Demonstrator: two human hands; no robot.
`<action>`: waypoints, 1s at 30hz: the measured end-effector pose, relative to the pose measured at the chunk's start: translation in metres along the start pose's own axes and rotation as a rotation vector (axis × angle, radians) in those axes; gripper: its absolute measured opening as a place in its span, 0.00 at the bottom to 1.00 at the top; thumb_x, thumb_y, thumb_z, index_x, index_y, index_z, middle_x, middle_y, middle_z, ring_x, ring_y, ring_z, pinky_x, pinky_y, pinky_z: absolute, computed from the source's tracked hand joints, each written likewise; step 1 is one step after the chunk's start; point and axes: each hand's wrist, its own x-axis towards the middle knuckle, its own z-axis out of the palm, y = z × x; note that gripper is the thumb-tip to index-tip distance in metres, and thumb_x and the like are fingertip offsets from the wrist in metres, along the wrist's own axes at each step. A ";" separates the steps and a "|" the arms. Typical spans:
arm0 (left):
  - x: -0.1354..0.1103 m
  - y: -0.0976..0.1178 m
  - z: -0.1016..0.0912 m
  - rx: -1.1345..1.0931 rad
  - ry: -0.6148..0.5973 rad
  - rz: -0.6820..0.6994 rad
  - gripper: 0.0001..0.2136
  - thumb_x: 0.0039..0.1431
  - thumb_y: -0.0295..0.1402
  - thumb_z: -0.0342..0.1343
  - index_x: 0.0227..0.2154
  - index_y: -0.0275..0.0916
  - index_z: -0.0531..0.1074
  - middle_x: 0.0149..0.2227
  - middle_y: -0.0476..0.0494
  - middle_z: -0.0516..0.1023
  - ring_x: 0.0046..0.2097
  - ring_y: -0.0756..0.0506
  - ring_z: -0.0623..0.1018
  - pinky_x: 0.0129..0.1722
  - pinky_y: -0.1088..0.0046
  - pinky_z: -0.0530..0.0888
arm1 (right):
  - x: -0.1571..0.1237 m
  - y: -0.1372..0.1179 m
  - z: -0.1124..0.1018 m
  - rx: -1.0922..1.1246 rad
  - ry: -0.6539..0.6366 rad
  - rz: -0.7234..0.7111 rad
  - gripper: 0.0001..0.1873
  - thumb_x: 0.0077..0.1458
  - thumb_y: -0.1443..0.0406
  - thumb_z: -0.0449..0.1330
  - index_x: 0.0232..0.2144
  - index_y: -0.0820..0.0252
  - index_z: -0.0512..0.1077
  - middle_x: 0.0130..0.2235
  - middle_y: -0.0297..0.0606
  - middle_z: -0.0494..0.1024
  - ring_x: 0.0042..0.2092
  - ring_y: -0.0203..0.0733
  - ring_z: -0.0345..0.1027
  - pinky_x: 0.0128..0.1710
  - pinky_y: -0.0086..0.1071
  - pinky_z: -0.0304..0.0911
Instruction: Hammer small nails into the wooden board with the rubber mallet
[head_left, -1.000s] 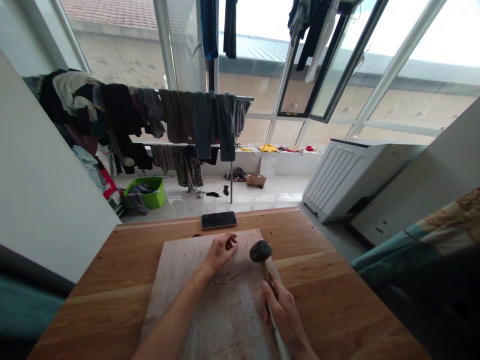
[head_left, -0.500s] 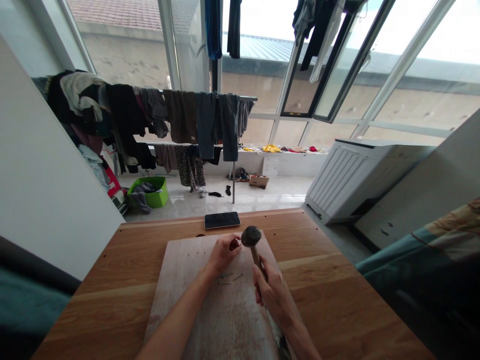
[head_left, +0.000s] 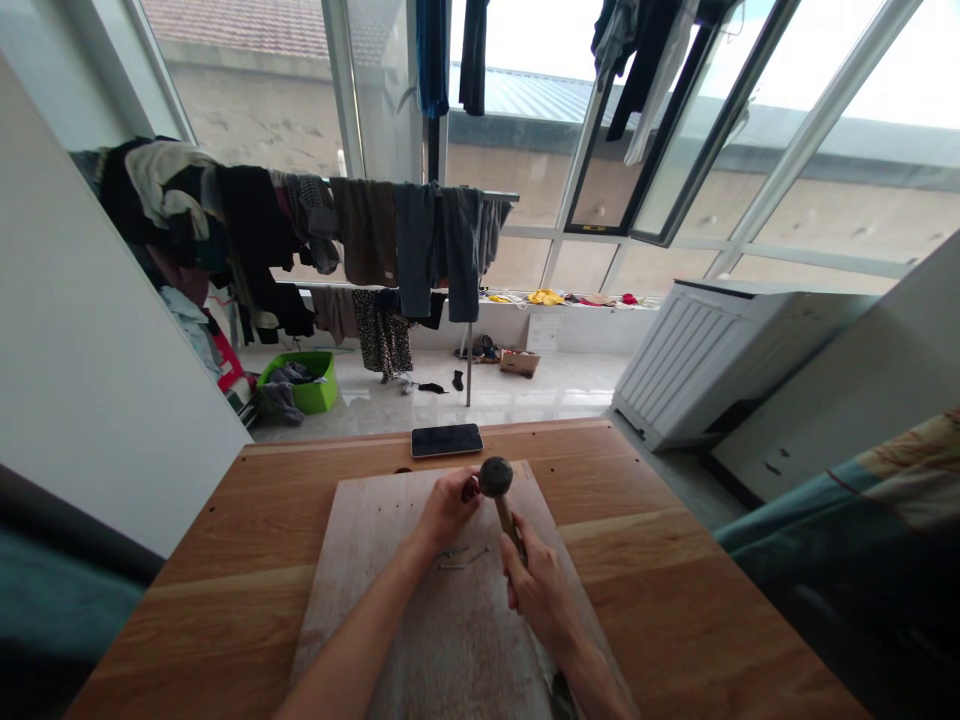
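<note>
My right hand (head_left: 534, 590) grips the wooden handle of a hammer (head_left: 496, 480), whose dark head hangs just right of my left fingertips. My left hand (head_left: 447, 507) rests on a pale wooden board (head_left: 360, 560) with its fingers pinched together near the hammer head; what they hold is too small to make out. A few loose nails (head_left: 459, 556) lie on the board between my two hands.
The board lies on a brown wooden table (head_left: 660, 590). A dark phone (head_left: 446, 440) lies flat at the table's far edge. Beyond are a clothes rack (head_left: 360, 240), a green basket (head_left: 300, 380) on the floor, and a white cabinet (head_left: 705, 350) to the right.
My right hand has swung the hammer up and leftward, bringing its head right beside my left fingertips. My left hand has stayed in place, with its fingers pinched closer.
</note>
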 end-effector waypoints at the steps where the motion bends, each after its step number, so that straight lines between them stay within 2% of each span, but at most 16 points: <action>1: 0.000 0.001 0.000 0.012 0.000 0.004 0.15 0.50 0.18 0.53 0.38 0.37 0.76 0.28 0.52 0.77 0.29 0.51 0.72 0.32 0.78 0.69 | 0.000 0.000 0.000 0.003 -0.006 0.004 0.27 0.63 0.52 0.49 0.56 0.62 0.68 0.21 0.25 0.65 0.16 0.35 0.63 0.15 0.25 0.58; 5: -0.001 0.003 -0.001 0.043 -0.004 0.021 0.15 0.48 0.16 0.52 0.36 0.36 0.76 0.29 0.51 0.76 0.30 0.51 0.72 0.33 0.77 0.69 | -0.002 0.003 0.003 0.014 -0.004 0.016 0.26 0.63 0.52 0.49 0.56 0.61 0.67 0.22 0.25 0.65 0.17 0.34 0.63 0.15 0.25 0.58; 8: 0.000 0.002 0.000 0.016 -0.022 -0.013 0.17 0.47 0.17 0.53 0.41 0.36 0.75 0.30 0.51 0.76 0.30 0.50 0.73 0.34 0.76 0.71 | -0.009 0.008 0.005 0.053 0.017 0.027 0.28 0.63 0.51 0.49 0.56 0.63 0.67 0.23 0.26 0.65 0.17 0.34 0.62 0.15 0.25 0.57; 11: 0.001 0.001 -0.002 -0.007 -0.013 -0.064 0.18 0.49 0.23 0.57 0.45 0.34 0.72 0.34 0.48 0.75 0.31 0.50 0.74 0.33 0.75 0.72 | -0.022 0.015 -0.001 0.084 0.030 0.040 0.31 0.62 0.48 0.49 0.57 0.64 0.67 0.21 0.25 0.64 0.16 0.35 0.61 0.15 0.26 0.57; 14: -0.003 0.010 -0.010 0.139 -0.019 -0.055 0.12 0.51 0.28 0.57 0.41 0.35 0.71 0.35 0.47 0.72 0.33 0.48 0.74 0.35 0.73 0.73 | -0.036 0.023 -0.013 0.039 0.012 0.084 0.34 0.61 0.46 0.50 0.57 0.65 0.68 0.19 0.26 0.66 0.17 0.37 0.63 0.17 0.28 0.60; 15: -0.006 0.016 -0.014 0.226 -0.068 -0.041 0.10 0.52 0.29 0.57 0.38 0.36 0.71 0.35 0.47 0.72 0.34 0.47 0.74 0.36 0.72 0.73 | -0.040 0.025 -0.017 0.018 0.006 0.105 0.34 0.61 0.45 0.51 0.57 0.65 0.69 0.19 0.28 0.68 0.17 0.38 0.64 0.18 0.28 0.62; 17: -0.014 0.032 -0.021 0.421 -0.252 0.004 0.06 0.52 0.32 0.58 0.33 0.37 0.72 0.36 0.44 0.73 0.37 0.44 0.75 0.39 0.69 0.73 | -0.046 0.028 -0.022 -0.008 0.006 0.134 0.35 0.60 0.45 0.52 0.57 0.64 0.70 0.18 0.30 0.70 0.19 0.41 0.66 0.20 0.30 0.63; 19: -0.022 0.049 -0.024 0.601 -0.451 0.061 0.09 0.50 0.36 0.60 0.34 0.37 0.74 0.40 0.38 0.75 0.43 0.39 0.76 0.44 0.63 0.73 | -0.048 0.029 -0.024 -0.014 0.012 0.135 0.34 0.61 0.46 0.52 0.58 0.64 0.70 0.18 0.31 0.71 0.19 0.42 0.67 0.20 0.31 0.64; 22: -0.030 0.070 -0.019 0.791 -0.559 0.094 0.13 0.51 0.35 0.60 0.37 0.33 0.77 0.48 0.29 0.75 0.53 0.31 0.74 0.52 0.56 0.70 | -0.046 0.031 -0.021 -0.002 -0.005 0.120 0.34 0.62 0.48 0.51 0.60 0.65 0.68 0.19 0.30 0.70 0.18 0.42 0.67 0.19 0.31 0.63; 25: -0.031 0.076 -0.012 0.827 -0.580 0.104 0.10 0.52 0.29 0.57 0.36 0.33 0.79 0.49 0.27 0.76 0.54 0.31 0.74 0.53 0.55 0.70 | -0.042 0.038 -0.018 -0.001 -0.007 0.128 0.35 0.63 0.48 0.50 0.62 0.66 0.66 0.20 0.31 0.71 0.19 0.42 0.67 0.18 0.31 0.63; 28: -0.025 0.069 -0.015 0.682 -0.534 0.077 0.06 0.50 0.27 0.57 0.30 0.36 0.78 0.39 0.34 0.80 0.43 0.36 0.79 0.44 0.62 0.73 | -0.040 0.045 -0.017 -0.019 0.037 0.119 0.34 0.62 0.47 0.52 0.60 0.65 0.68 0.20 0.32 0.72 0.19 0.42 0.67 0.20 0.32 0.64; 30: -0.020 0.057 -0.023 0.476 -0.421 -0.004 0.04 0.49 0.27 0.57 0.28 0.37 0.77 0.31 0.41 0.80 0.35 0.42 0.79 0.37 0.68 0.72 | -0.040 0.046 -0.017 -0.019 0.041 0.110 0.33 0.62 0.48 0.52 0.58 0.65 0.69 0.19 0.31 0.71 0.19 0.42 0.67 0.19 0.31 0.64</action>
